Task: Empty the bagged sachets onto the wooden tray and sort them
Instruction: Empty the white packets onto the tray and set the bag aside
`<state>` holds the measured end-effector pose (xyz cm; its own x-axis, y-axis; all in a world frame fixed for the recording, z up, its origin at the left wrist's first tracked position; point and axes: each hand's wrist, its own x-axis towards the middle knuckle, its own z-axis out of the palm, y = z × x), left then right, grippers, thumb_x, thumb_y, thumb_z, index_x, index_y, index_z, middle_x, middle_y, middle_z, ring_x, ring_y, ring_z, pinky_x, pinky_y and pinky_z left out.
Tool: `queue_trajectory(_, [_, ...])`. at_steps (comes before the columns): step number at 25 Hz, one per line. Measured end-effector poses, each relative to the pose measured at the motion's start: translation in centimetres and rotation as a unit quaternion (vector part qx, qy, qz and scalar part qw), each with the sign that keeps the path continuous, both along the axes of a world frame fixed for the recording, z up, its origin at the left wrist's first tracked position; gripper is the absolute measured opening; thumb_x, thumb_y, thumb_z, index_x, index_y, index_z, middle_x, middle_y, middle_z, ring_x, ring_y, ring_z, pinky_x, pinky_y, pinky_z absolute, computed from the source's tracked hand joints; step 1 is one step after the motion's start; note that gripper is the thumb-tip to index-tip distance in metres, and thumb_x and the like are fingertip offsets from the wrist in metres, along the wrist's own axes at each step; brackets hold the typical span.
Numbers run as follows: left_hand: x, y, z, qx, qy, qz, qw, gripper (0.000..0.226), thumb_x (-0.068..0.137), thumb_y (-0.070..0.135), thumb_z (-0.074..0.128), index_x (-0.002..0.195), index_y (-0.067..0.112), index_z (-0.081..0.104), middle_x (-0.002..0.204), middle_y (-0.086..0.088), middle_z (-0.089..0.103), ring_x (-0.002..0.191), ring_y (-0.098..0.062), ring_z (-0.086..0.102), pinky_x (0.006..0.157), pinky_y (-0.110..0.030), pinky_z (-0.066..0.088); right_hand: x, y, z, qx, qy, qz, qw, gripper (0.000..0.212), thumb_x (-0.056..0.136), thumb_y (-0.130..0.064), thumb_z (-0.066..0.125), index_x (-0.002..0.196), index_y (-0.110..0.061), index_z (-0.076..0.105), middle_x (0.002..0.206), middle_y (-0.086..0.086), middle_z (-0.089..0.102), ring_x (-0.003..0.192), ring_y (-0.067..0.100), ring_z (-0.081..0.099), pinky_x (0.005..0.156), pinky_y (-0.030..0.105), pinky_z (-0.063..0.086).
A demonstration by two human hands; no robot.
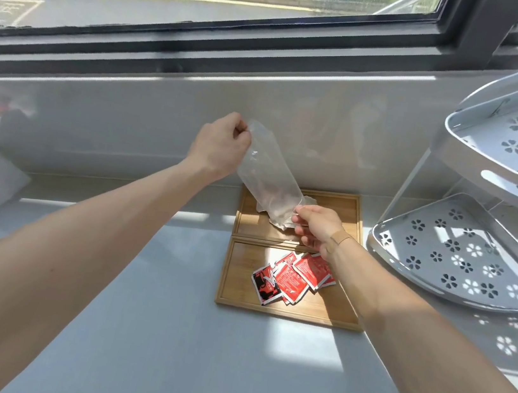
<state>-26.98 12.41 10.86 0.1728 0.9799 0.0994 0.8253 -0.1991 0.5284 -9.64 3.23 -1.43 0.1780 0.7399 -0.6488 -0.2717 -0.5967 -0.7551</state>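
Sachets (pixel 294 279): red ones heaped in the near compartment of the wooden tray (pixel 237 296), overlapping; I count roughly six, the pile hides any more. White print on them, too small to read.
Tray compartments: two, near one holding the sachets, far one under the bag.
Right hand (pixel 315 226): fingertips pinching the lower, crumpled end of the clear plastic bag (pixel 267 177), just above the far compartment.
Left hand (pixel 221 147): fingers curled tight on the bag's upper end, lifting it, so the bag slants down to the right.
Bag contents: cannot tell through the plastic.
Rack (pixel 462 258): one white corner rack, two perforated tiers, right of the tray.
Window (pixel 212 0): behind, street outside.
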Motion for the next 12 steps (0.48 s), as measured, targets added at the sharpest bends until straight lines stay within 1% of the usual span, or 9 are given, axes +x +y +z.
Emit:
queue_trajectory(3, [-0.5,-0.5,0.8,0.006,0.002,0.008,1.000,0.020,0.092,0.030,0.045,0.094,0.017,0.061,0.096,-0.003,0.071,0.090,-0.025,0.060,0.080,-0.039,0.049,-0.4,-0.2,0.5,0.011,0.001,0.005,1.000,0.010,0.097,-0.017,0.058,0.087,-0.016,0.062,0.071,-0.002,0.059,0.046,0.007,0.046,0.034,0.015,0.034])
queue_trajectory(5, [-0.8,-0.9,1.2,0.005,-0.002,0.014,1.000,0.020,0.093,0.030,0.045,0.094,0.017,0.060,0.095,-0.003,0.070,0.089,-0.025,0.060,0.080,-0.039,0.049,-0.4,-0.5,0.8,0.015,0.002,-0.001,1.000,0.006,0.096,-0.018,0.060,0.092,-0.015,0.064,0.075,-0.001,0.060,0.049,0.007,0.048,0.035,0.016,0.037])
queue_trajectory(6, [-1.1,-1.3,1.2,0.004,-0.007,0.015,1.000,0.020,0.094,0.030,0.045,0.095,0.017,0.060,0.094,-0.002,0.069,0.088,-0.024,0.059,0.078,-0.039,0.049,-0.3,-0.8,0.9,0.020,0.002,-0.007,1.000,0.007,0.094,-0.020,0.062,0.096,-0.015,0.065,0.079,0.000,0.061,0.054,0.008,0.051,0.037,0.017,0.039])
queue_trajectory(8, [-1.5,-2.2,1.1,-0.002,-0.025,0.021,0.999,0.017,0.094,0.028,0.046,0.095,0.018,0.059,0.091,0.000,0.066,0.085,-0.022,0.058,0.072,-0.033,0.046,0.2,-1.8,1.3,0.038,0.012,-0.021,0.999,0.011,0.091,-0.026,0.066,0.096,-0.017,0.068,0.089,0.002,0.062,0.070,0.014,0.055,0.046,0.021,0.044])
queue_trajectory(10, [-2.0,-3.5,0.7,-0.025,-0.067,0.037,0.997,0.013,0.093,0.026,0.048,0.092,0.019,0.059,0.086,0.004,0.062,0.083,-0.018,0.056,0.065,-0.027,0.041,1.0,-3.1,1.8,0.051,0.055,-0.042,0.996,0.013,0.087,-0.032,0.070,0.087,-0.019,0.068,0.094,0.002,0.061,0.084,0.020,0.056,0.057,0.027,0.049])
queue_trajectory(12, [-2.3,-5.3,0.0,-0.072,-0.140,0.056,0.986,0.011,0.091,0.022,0.050,0.091,0.020,0.061,0.085,0.006,0.061,0.082,-0.017,0.056,0.068,-0.027,0.043,2.0,-4.8,2.4,0.055,0.108,-0.060,0.991,0.016,0.085,-0.037,0.072,0.087,-0.021,0.069,0.100,0.004,0.063,0.092,0.025,0.060,0.070,0.035,0.055])
